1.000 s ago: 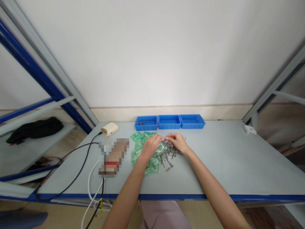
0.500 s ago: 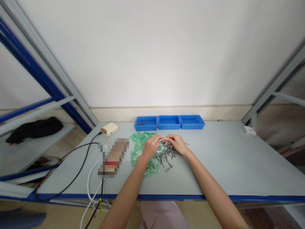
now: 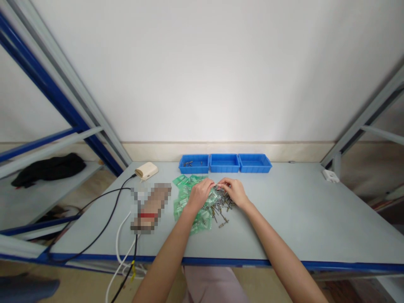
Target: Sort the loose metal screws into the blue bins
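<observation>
A heap of small metal screws [image 3: 221, 206] lies in the middle of the grey table [image 3: 299, 219], beside a spread of green plastic bags [image 3: 184, 200]. My left hand [image 3: 199, 194] rests over the bags with its fingers curled at the heap's left edge. My right hand [image 3: 232, 190] is over the top of the heap, fingers pinched together. The fingertips of both hands meet above the screws, and what they pinch is too small to make out.
Three blue trays [image 3: 224, 163] stand in a row at the back; the left one holds a few screws. A beige box [image 3: 146, 170], a blurred object [image 3: 150, 208], and black and white cables [image 3: 107, 219] lie at the left. A white block [image 3: 330, 175] sits far right.
Both hands have stayed over the heap, fingers shifting only slightly. The view has drifted a little.
</observation>
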Tool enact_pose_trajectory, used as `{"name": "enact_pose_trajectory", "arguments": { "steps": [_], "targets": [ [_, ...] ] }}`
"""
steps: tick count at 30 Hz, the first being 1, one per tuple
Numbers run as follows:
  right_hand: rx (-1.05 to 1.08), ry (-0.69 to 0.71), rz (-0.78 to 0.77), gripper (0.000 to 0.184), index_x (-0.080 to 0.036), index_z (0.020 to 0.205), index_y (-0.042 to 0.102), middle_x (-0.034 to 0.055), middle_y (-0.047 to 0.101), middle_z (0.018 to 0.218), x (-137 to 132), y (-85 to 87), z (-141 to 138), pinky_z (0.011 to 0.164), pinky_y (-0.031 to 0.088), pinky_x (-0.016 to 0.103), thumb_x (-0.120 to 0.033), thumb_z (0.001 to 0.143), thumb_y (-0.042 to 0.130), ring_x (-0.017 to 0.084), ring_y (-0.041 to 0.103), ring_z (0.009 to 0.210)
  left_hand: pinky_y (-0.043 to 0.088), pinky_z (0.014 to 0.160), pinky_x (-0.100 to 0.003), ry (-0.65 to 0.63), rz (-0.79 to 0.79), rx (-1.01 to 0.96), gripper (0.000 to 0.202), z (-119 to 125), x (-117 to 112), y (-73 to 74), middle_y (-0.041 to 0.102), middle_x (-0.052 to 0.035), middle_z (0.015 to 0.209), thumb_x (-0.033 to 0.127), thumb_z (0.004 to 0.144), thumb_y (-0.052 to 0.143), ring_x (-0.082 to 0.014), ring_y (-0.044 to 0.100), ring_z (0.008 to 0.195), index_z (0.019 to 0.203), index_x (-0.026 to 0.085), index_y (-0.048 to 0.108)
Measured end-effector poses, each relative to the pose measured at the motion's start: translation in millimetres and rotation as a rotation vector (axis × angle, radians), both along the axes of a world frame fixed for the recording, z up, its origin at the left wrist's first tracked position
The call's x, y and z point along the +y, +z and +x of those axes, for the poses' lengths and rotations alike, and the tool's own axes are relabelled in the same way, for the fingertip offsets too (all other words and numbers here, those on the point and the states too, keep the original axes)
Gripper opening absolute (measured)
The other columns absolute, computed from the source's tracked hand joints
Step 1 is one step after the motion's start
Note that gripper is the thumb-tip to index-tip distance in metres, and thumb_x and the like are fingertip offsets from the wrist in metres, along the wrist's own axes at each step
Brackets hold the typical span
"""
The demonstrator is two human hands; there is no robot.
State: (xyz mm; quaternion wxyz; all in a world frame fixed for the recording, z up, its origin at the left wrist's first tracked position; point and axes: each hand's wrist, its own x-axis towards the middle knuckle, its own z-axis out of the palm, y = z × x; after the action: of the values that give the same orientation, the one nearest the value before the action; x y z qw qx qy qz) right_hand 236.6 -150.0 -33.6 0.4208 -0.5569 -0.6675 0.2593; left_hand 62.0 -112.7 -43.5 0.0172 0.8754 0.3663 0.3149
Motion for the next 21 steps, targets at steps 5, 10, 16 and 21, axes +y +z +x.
{"name": "enact_pose_trajectory", "arguments": {
  "steps": [5,10,16,21],
  "targets": [
    [0.144,0.02,-0.095,0.029,-0.018,0.078,0.068,0.0019,0.071,0.074,6,-5.2,0,0.057,0.043,0.025,-0.04,0.086,0.051,0.011,0.052,0.049,0.042,0.068,-0.022,0.017,-0.082,0.019,0.028,0,1,-3.2,0.067,-0.0036,0.086,0.032,0.097,0.037,-0.0143,0.062,0.076,0.093,0.018,0.061],
    [0.172,0.05,-0.1,0.031,-0.017,0.084,0.069,0.0028,0.071,0.075,7,-8.9,0,0.052,0.045,0.024,-0.044,0.082,0.054,0.012,0.054,0.05,0.036,0.063,-0.022,0.046,-0.092,0.032,0.038,0,0,-2.3,0.066,-0.003,0.075,0.033,0.099,0.032,-0.0136,0.06,0.07,0.08,0.017,0.061],
    [0.092,0.053,-0.137,0.035,-0.017,0.074,0.068,0.0021,0.069,0.068,24,-7.1,-9,0.045,0.041,0.022,-0.046,0.083,0.052,0.011,0.053,0.047,0.031,0.06,-0.024,0.233,-0.131,0.025,0.046,-2,2,3.5,0.065,-0.0041,0.066,0.034,0.098,0.029,-0.0142,0.058,0.062,0.072,0.017,0.063],
    [-0.003,0.014,-0.18,0.043,-0.016,0.082,0.069,0.0018,0.069,0.065,80,17.3,-49,0.049,0.044,0.023,-0.045,0.092,0.039,0.01,0.053,0.045,0.031,0.06,-0.027,0.578,-0.21,-0.065,0.054,-13,10,12.1,0.067,-0.0084,0.066,0.035,0.098,0.023,-0.0189,0.06,0.064,0.075,0.015,0.068]
  ]
}}
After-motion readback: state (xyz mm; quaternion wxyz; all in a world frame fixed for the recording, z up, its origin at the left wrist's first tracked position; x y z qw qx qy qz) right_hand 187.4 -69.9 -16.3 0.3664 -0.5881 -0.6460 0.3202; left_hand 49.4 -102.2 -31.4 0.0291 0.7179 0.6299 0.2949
